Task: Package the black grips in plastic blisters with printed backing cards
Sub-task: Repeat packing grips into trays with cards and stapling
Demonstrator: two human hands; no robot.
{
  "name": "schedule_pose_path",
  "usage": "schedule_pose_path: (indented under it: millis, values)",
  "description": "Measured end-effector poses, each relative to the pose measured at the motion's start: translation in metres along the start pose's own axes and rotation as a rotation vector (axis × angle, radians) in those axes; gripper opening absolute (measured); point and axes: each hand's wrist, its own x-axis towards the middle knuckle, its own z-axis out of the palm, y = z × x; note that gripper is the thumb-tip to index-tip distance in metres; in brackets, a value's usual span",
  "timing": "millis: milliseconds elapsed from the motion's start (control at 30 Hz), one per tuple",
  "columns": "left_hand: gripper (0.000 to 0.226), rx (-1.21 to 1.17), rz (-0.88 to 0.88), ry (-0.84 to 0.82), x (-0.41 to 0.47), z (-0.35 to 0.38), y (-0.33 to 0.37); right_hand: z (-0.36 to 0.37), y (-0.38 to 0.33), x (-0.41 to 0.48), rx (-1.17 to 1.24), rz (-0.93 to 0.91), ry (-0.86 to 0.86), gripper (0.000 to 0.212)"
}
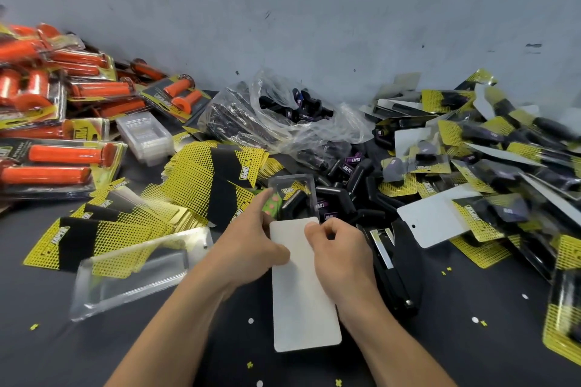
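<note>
Left hand [251,245] and right hand [342,256] pinch backing card [301,302] by its sides, white face up. Blister [294,184] holding black grip [292,206] sits at card's far end.

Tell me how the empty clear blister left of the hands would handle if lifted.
Probably very light: the empty blister is thin clear plastic. Long and shallow, it likely flexes. Its glossy surface may slip.
</note>
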Motion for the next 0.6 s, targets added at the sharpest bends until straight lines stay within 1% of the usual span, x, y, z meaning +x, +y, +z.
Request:
schedule_pose_path:
  millis: [33, 100, 133, 167, 233, 333, 400, 500, 567, 600]
  values:
    - [0.1, 0.028, 0.014, 0.086, 0.0, 0.003, 0.0, -0.001, -0.001, -0.001, 0.033, -0.005, -0.061, 0.032]
    - [0.078, 0.084, 0.043, 0.261, 0.002, 0.007, -0.001, -0.005, -0.003, -0.003, 0.127, 0.017, -0.225, 0.011]
    - [0.071, 0.101, 0.05, 0.322, 0.002, 0.009, -0.002, -0.008, -0.001, -0.003, 0.154, 0.027, -0.293, 0.017]
    - [0.066, 0.103, 0.053, 0.354, 0.003, 0.01, -0.003, -0.01, -0.001, -0.002, 0.173, 0.034, -0.324, 0.023]
    - [0.058, 0.087, 0.065, 0.367, 0.005, 0.012, -0.004, -0.011, 0.001, 0.0, 0.203, 0.039, -0.281, 0.021]
    - [0.058, 0.074, 0.09, 0.307, 0.005, 0.015, -0.003, -0.009, 0.003, 0.002, 0.195, 0.043, -0.114, 0.008]
    - [0.057, 0.033, 0.108, 0.249, 0.004, 0.017, -0.003, -0.008, 0.005, 0.003, 0.12, 0.029, -0.008, 0.02]
    - [0.045, -0.101, 0.11, 0.189, 0.003, 0.021, -0.001, -0.009, 0.003, 0.005, -0.006, 0.027, 0.115, 0.04]
    - [0.029, -0.114, 0.062, 0.198, 0.004, 0.026, 0.001, -0.011, 0.002, 0.003, -0.021, 0.035, 0.116, 0.044]
    - [0.018, -0.093, 0.038, 0.23, 0.004, 0.027, 0.001, -0.012, 0.002, 0.001, -0.027, 0.039, 0.086, 0.043]
